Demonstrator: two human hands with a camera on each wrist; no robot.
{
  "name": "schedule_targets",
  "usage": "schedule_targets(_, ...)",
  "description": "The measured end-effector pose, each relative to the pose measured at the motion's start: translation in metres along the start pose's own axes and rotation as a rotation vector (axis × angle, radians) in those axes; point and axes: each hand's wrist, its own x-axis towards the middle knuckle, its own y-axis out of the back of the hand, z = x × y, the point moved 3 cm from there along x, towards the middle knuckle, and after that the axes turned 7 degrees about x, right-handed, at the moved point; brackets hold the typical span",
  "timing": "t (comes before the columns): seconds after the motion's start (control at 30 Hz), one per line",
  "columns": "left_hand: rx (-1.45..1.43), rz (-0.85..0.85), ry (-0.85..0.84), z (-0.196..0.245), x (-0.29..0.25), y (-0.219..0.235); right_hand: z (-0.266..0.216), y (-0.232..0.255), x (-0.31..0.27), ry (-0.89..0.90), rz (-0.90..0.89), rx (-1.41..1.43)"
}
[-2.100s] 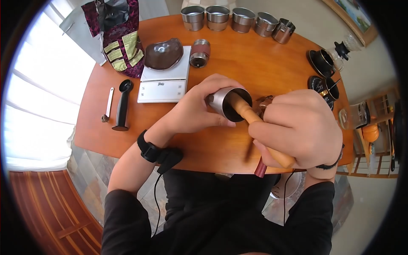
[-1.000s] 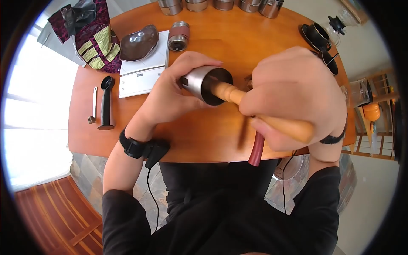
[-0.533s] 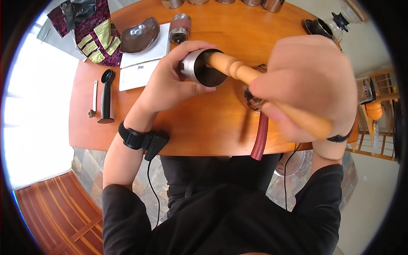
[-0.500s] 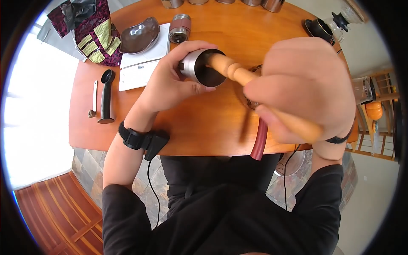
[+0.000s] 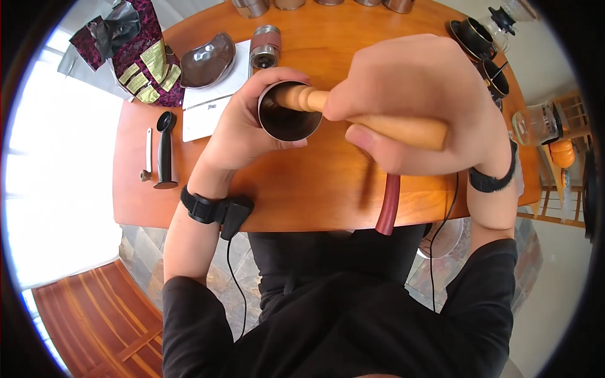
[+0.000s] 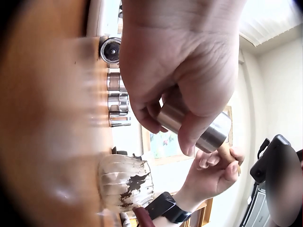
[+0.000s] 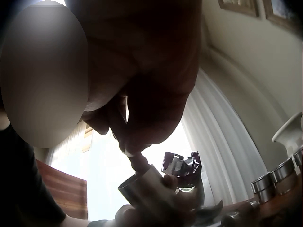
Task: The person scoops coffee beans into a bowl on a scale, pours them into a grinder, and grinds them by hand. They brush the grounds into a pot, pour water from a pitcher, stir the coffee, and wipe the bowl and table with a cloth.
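In the head view my left hand (image 5: 242, 123) grips a brushed-steel cup (image 5: 287, 129) around its side, its mouth turned up toward me. My right hand (image 5: 428, 94) holds a brush by its turned wooden handle (image 5: 400, 129), fingers curled around it. The brush's head is inside the cup and hidden. The left wrist view shows the steel cup (image 6: 215, 135) tilted between my thumb and fingers. Below my right hand a dark red handle (image 5: 389, 205) sticks out over the table edge. It belongs by a ribbed glass (image 6: 125, 165) with dark brown residue.
A white scale (image 5: 205, 120) bears a brown dish (image 5: 208, 63). Nearby are a banded steel jar (image 5: 265, 47), a coffee bag (image 5: 148, 63), a black scoop (image 5: 165, 151) and a small crank (image 5: 147, 154). Steel cups (image 5: 290, 3) line the far edge; black cups (image 5: 476, 38) stand right.
The cup's mouth has turned from facing right to facing up toward the head camera. My right hand has moved left, closer to the cup, and the wooden handle lies flatter.
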Motion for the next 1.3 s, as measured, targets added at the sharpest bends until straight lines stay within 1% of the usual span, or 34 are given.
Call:
schedule_targets(0.07,-0.025,-0.036,0.027,-0.004,0.001,0.001,-0.010,0.000,0.003,-0.019,-0.176,-0.162)
schedule_targets(0.1,0.102,-0.066,0.005,-0.005,0.002,0.001,-0.012,0.000,0.003,-0.033,-0.184,-0.088)
schedule_targets(0.13,0.106,-0.071,0.007,-0.003,0.001,0.000,-0.009,-0.002,0.003,-0.033,-0.178,-0.087)
schedule_targets(0.2,0.048,-0.061,0.090,-0.002,-0.002,-0.002,-0.001,-0.008,0.001,0.038,-0.075,0.072)
schedule_targets(0.23,0.053,-0.064,0.032,-0.006,0.001,0.000,0.001,-0.010,0.001,0.023,-0.006,0.061)
schedule_targets(0.27,0.058,-0.071,0.034,-0.009,0.000,0.001,0.000,-0.010,0.000,0.023,0.003,0.060)
schedule_targets(0.33,-0.150,0.034,0.075,-0.011,-0.002,0.005,0.001,-0.011,-0.001,0.004,-0.032,-0.123)
schedule_targets(0.37,-0.159,-0.003,0.032,-0.014,0.001,0.007,-0.002,-0.009,0.000,0.005,-0.022,-0.120)
schedule_targets(0.4,-0.153,-0.007,0.038,-0.014,0.000,0.005,-0.006,-0.009,0.002,-0.024,-0.119,-0.195)
schedule_targets(0.43,-0.155,-0.047,0.100,-0.015,0.000,0.000,-0.008,-0.011,0.002,-0.055,-0.214,-0.270)
schedule_targets(0.47,-0.157,-0.086,0.159,-0.015,0.001,-0.003,-0.007,-0.012,0.001,-0.055,-0.207,-0.270)
schedule_targets(0.5,-0.063,-0.131,0.137,-0.013,0.001,-0.004,-0.006,-0.013,0.001,-0.035,-0.171,-0.159)
schedule_targets(0.53,-0.061,-0.133,0.139,-0.014,0.000,-0.003,-0.005,-0.015,0.000,-0.016,-0.136,-0.048)
schedule_targets(0.57,-0.056,-0.085,0.134,-0.016,-0.001,-0.001,0.002,-0.017,-0.002,-0.017,-0.130,-0.048)
schedule_targets(0.6,-0.051,-0.036,0.129,-0.018,-0.002,0.002,0.010,-0.015,-0.003,0.049,-0.020,-0.020)
schedule_targets(0.63,-0.044,0.018,0.123,-0.017,-0.003,0.004,0.010,-0.014,-0.003,0.085,0.036,-0.003)
schedule_targets(0.67,-0.040,0.020,0.125,-0.016,-0.003,0.005,0.009,-0.012,-0.002,0.121,0.091,0.012)
schedule_targets(0.73,-0.284,0.068,0.190,-0.014,-0.002,0.004,0.000,-0.013,-0.001,0.011,0.003,-0.310)
schedule_targets(0.77,-0.253,0.018,0.141,-0.013,0.001,0.004,-0.007,-0.013,-0.001,0.015,0.001,-0.309)
schedule_targets(0.8,-0.101,0.029,0.160,-0.010,0.002,0.004,-0.011,-0.014,0.000,-0.038,-0.086,-0.307)
schedule_targets(0.83,-0.082,0.031,0.161,-0.004,0.002,-0.001,-0.011,-0.015,0.000,-0.096,-0.172,-0.302)
schedule_targets(0.87,-0.064,0.034,0.165,-0.001,0.000,-0.005,-0.005,-0.015,-0.001,-0.093,-0.173,-0.299)
schedule_targets(0.93,-0.029,0.066,0.136,-0.002,-0.001,-0.002,0.008,-0.014,-0.002,0.074,-0.035,0.019)
schedule_targets(0.97,0.004,0.097,0.104,-0.001,-0.001,0.000,0.009,-0.017,-0.004,0.080,-0.040,0.022)
schedule_targets(1.0,0.006,0.106,0.098,-0.005,-0.001,0.003,0.011,-0.018,-0.006,0.039,0.016,-0.109)
schedule_targets(1.03,-0.120,0.101,0.108,-0.011,-0.001,0.007,0.010,-0.018,-0.007,0.001,0.071,-0.241)
schedule_targets(1.07,-0.247,0.097,0.113,-0.015,-0.001,0.010,0.006,-0.017,-0.005,0.014,0.060,-0.245)
schedule_targets(1.1,-0.295,0.079,0.140,-0.019,-0.001,0.013,0.002,-0.019,-0.004,-0.023,0.022,-0.334)
schedule_targets(1.13,-0.295,0.092,0.132,-0.016,-0.001,0.013,0.000,-0.020,-0.004,-0.059,-0.012,-0.423)
schedule_targets(1.2,-0.119,0.069,0.118,-0.007,-0.001,0.007,0.001,-0.019,-0.004,-0.058,-0.044,-0.416)
schedule_targets(1.23,-0.035,0.018,0.059,-0.008,-0.001,0.006,0.005,-0.016,-0.004,-0.097,-0.072,-0.267)
schedule_targets(1.27,-0.036,0.023,0.058,-0.009,-0.002,0.006,0.008,-0.014,-0.005,-0.138,-0.099,-0.121)
schedule_targets(1.3,-0.069,0.016,0.039,-0.007,-0.002,0.005,0.011,-0.016,-0.004,-0.135,-0.106,-0.122)
